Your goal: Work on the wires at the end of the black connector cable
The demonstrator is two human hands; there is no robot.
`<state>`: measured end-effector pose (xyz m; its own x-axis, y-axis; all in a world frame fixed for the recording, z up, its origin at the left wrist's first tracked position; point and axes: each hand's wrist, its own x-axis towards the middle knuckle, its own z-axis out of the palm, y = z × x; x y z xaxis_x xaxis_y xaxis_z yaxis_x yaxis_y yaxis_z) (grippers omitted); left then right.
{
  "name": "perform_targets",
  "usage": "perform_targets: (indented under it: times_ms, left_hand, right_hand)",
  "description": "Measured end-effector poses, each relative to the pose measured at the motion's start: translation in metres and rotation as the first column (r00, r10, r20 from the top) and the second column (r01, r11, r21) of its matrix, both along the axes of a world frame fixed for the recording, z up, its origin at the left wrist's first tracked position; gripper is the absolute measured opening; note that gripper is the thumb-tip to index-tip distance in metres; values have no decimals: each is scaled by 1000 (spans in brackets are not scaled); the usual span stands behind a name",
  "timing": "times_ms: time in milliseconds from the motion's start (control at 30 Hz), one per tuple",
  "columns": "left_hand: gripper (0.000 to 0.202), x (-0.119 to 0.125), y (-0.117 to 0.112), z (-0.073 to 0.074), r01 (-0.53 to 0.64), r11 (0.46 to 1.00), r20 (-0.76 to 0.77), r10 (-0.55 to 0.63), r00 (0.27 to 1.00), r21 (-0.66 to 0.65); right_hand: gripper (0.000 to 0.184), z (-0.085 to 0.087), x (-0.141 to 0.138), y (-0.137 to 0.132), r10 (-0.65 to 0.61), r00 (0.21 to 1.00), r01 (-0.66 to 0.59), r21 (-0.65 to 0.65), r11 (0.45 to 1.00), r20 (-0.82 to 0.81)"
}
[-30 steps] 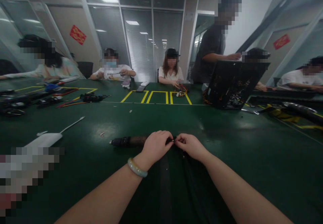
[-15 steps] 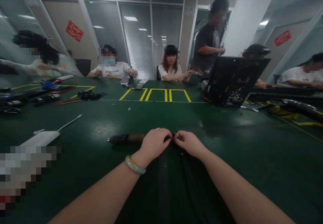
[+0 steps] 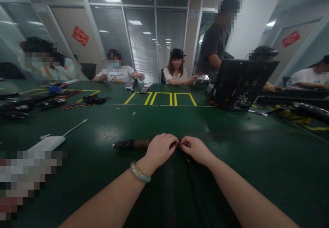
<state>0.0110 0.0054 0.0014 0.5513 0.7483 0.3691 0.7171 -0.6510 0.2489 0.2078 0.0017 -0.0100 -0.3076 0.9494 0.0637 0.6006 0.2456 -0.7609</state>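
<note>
fingers [image 3: 186, 141] pinched | dark tool [image 3: 132, 145]: long axis crosswise | narrow end left

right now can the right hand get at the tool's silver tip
Probably not directly: the left hand is between the right hand and the tip of the tool, and both hands seem to be pinching a small piece.

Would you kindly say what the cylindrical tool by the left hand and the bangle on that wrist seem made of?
Cylindrical tool: dark, matte body, perhaps plastic or coated metal; the silvery glint at its tip suggests bare metal.
Bangle: smooth, glossy, pale green and yellowish, so likely polished stone, though glass or resin is possible.
</note>
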Motion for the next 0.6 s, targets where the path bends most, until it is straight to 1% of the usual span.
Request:
perform_targets:
  times_ms: [100, 167, 233, 333, 500, 600]
  left_hand:
    - [16, 0, -1, 0, -49, 999, -1, 49, 999, 1]
    - [12, -1, -1, 0, -40, 999, -1, 40, 999, 2]
    - [9, -1, -1, 0, -2, 1000, 1, 2, 1000, 6]
    - [11, -2, -1, 1, 27, 1000, 10, -28, 1000, 12]
    - [14, -2, -1, 1, -38, 999, 25, 38, 999, 6]
    - [8, -1, -1, 0, -7, 1000, 28, 7, 1000, 6]
  right_hand:
    - [12, -1, 0, 0, 1, 1000, -1, 1, 1000, 10]
    - [13, -1, 0, 1, 0, 1000, 0, 0, 1000, 13]
    - [14, -1, 0, 1, -3, 1000, 3, -1, 1000, 22]
    - [15, -1, -1, 0, -1, 1000, 2, -2, 1000, 30]
    - [16, -2, -1, 0, 4, 1000, -4, -12, 1000, 13]
    - [15, -6, 0, 1, 0, 1000, 0, -6, 1000, 3]
